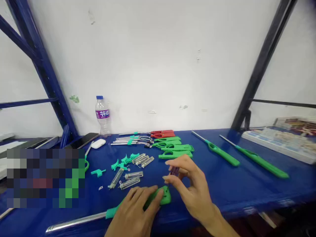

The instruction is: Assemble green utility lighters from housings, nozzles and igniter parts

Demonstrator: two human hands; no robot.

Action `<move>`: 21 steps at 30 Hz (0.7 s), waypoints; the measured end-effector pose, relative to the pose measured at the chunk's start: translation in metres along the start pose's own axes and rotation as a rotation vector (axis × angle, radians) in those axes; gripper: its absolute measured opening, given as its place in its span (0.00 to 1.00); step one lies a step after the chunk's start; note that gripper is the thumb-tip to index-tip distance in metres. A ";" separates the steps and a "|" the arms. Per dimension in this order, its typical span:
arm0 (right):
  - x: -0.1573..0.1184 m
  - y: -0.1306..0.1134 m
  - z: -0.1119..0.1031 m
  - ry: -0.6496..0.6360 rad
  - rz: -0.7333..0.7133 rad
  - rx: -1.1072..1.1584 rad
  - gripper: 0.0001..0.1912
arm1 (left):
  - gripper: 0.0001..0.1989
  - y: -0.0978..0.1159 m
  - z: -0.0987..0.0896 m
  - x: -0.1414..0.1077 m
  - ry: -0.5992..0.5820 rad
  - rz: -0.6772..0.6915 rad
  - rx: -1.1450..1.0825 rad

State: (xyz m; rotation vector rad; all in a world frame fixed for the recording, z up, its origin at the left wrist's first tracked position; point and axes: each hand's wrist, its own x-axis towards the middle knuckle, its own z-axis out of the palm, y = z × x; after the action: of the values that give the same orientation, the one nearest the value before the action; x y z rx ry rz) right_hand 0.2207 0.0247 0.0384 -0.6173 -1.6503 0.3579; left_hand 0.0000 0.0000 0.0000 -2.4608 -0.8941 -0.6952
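Note:
Near the front edge of the table, my left hand (139,205) lies over a green long-nosed lighter (166,197), its fingers closed on the handle. From the lighter a metal tube with a teal collar points left. My right hand (194,189) is raised just right of the handle. Between its thumb and fingertips is a small dark purple translucent piece (174,171), partly hidden by the fingers. Beyond my hands lie several clear fuel tanks (134,175) and several teal plastic triggers (125,161).
Green handle shells (175,154), red shells (163,134) and metal tubes with wires (128,141) lie near the wall. Two green lighters (223,153) rest on the right. A bottle (102,115), a white case (98,144) and a phone (85,140) are back left.

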 end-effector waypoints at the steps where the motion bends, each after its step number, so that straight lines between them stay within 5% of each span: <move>1: 0.001 -0.001 0.000 -0.014 0.011 -0.003 0.18 | 0.28 -0.001 0.000 -0.001 0.011 0.002 0.003; 21: 0.003 -0.004 0.000 -0.081 0.058 0.001 0.28 | 0.21 0.000 -0.002 0.000 0.070 0.014 -0.008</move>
State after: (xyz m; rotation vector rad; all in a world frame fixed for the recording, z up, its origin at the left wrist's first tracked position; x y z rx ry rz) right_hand 0.2196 0.0226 0.0429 -0.6579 -1.7116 0.4306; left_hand -0.0003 -0.0009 0.0017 -2.4312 -0.8484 -0.7759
